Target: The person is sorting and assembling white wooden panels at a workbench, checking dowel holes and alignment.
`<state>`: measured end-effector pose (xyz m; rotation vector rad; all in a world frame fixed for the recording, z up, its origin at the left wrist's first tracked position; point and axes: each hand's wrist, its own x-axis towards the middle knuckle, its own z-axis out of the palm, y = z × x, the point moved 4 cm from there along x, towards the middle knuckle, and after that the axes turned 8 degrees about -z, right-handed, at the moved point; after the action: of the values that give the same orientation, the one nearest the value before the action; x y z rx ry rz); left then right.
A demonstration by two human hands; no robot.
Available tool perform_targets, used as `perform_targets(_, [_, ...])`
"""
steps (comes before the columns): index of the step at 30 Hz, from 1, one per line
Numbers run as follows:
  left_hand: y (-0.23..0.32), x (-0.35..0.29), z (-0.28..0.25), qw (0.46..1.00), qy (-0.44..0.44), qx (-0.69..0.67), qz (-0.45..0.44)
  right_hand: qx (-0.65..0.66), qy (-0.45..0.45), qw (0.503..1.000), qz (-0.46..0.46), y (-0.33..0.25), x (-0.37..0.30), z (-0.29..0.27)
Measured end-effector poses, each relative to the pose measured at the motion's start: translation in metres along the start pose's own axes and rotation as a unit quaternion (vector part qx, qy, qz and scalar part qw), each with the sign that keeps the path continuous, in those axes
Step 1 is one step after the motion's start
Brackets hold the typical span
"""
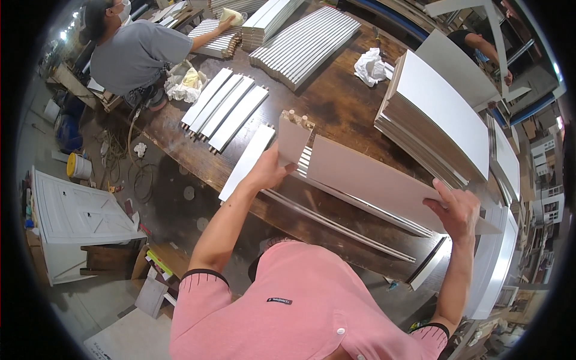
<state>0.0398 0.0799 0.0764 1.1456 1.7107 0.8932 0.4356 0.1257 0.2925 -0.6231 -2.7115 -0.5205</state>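
Note:
My right hand (458,211) grips the right end of a long, thin pale panel (369,174), with the thumb over its upper edge. My left hand (270,170) is closed on the lower part of a short pale board (294,137), which has wooden dowels sticking out at its far end. The long panel's left end stands close beside this board; a narrow gap between them shows striped white edges. Below the panel, long thin white strips (348,222) lie along the table. A white slat (249,159) with dowelled ends lies just left of my left hand.
Several white slats (231,105) lie in a row on the brown table (336,90). Stacked slats (306,45) stand behind. A tall stack of white panels (444,108) is at right, near crumpled paper (370,67). A co-worker (135,57) wipes slats at far left.

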Motion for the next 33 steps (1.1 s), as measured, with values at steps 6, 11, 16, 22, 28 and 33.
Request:
perform_targets(6, [-0.002,-0.003,0.002,1.0,0.004,0.002,-0.021,-0.001,-0.001,1.0,0.024,-0.006,-0.01,0.01])
perform_targets(11, [-0.014,-0.001,0.008,1.0,-0.004,-0.003,-0.026,0.014,0.054,0.997,0.05,-0.018,-0.009,0.019])
perform_targets(16, [-0.009,0.004,0.007,0.999,-0.015,-0.039,-0.028,0.008,0.047,0.996,0.079,-0.022,-0.007,0.018])
perform_targets(22, [-0.008,0.009,0.01,0.998,0.033,-0.053,-0.005,0.01,0.069,0.994,0.083,-0.026,-0.001,0.019])
perform_targets(28, [-0.013,0.006,0.004,0.998,0.041,-0.046,-0.008,0.029,0.062,0.993,0.093,-0.013,-0.002,0.025])
perform_targets(33, [-0.017,0.003,0.001,0.999,0.01,-0.038,-0.026,0.032,0.044,0.995,0.087,-0.012,0.004,0.027])
